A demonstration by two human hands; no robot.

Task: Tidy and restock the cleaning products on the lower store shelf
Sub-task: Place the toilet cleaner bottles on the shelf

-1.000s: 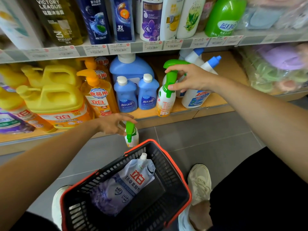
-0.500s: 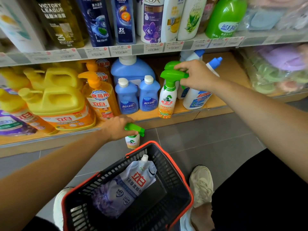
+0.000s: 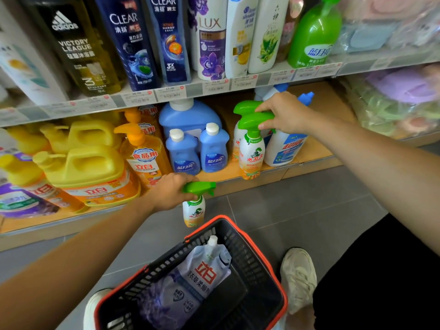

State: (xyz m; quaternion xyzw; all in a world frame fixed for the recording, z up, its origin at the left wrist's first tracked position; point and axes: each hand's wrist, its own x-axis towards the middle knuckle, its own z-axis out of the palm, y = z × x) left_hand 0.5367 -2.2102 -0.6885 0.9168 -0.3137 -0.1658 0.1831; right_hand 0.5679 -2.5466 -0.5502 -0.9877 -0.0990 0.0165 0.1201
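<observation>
Green-topped spray bottle [image 3: 193, 211] hangs upright in the left grip [image 3: 170, 192], just below the shelf [image 3: 273, 175], while the right grip [image 3: 285, 114] holds a second bottle [image 3: 252, 156] up there.

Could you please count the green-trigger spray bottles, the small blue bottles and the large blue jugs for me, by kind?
White spray bottles with green triggers: 3 (one held by the left hand, one gripped by the right hand, one behind that)
Small blue bottles with white caps: 2
Large blue jug with white cap: 1
Total: 6
</observation>
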